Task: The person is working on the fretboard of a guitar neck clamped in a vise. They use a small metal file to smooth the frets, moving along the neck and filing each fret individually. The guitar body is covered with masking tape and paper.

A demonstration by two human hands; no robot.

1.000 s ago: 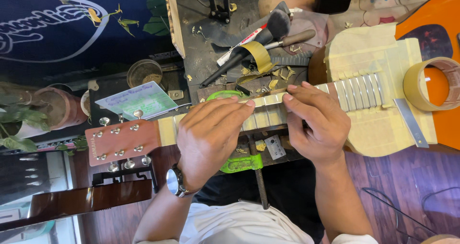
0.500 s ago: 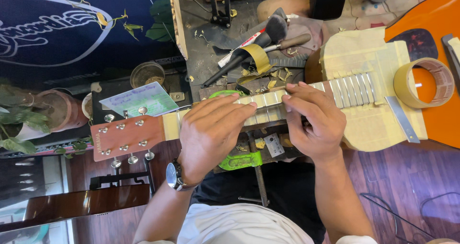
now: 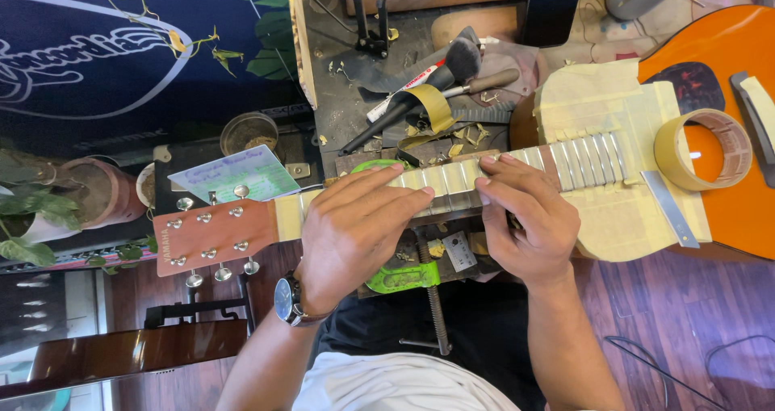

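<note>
An acoustic guitar lies across a workbench, its reddish headstock (image 3: 211, 235) at the left and its orange body (image 3: 726, 136) at the right. Its neck (image 3: 452, 177) and upper body are covered in beige masking tape, with metal frets showing. My left hand (image 3: 355, 233), a watch on its wrist, lies flat on the neck with fingers stretched along it. My right hand (image 3: 529, 217) presses its fingertips on the taped fretboard just right of the left hand. Whether a small item sits under the fingers is hidden.
A roll of masking tape (image 3: 702, 148) rests on the guitar body beside a metal ruler (image 3: 670, 209). Behind the neck lie a brush (image 3: 460, 64), a marker, a tape loop (image 3: 428, 104) and tape scraps. A green clamp (image 3: 404, 278) sits under the neck. Potted plants stand at left.
The view has shifted a little, so the guitar sits slightly lower and rightward in frame. Both hands stay pressed on the taped neck at about the same spot.
</note>
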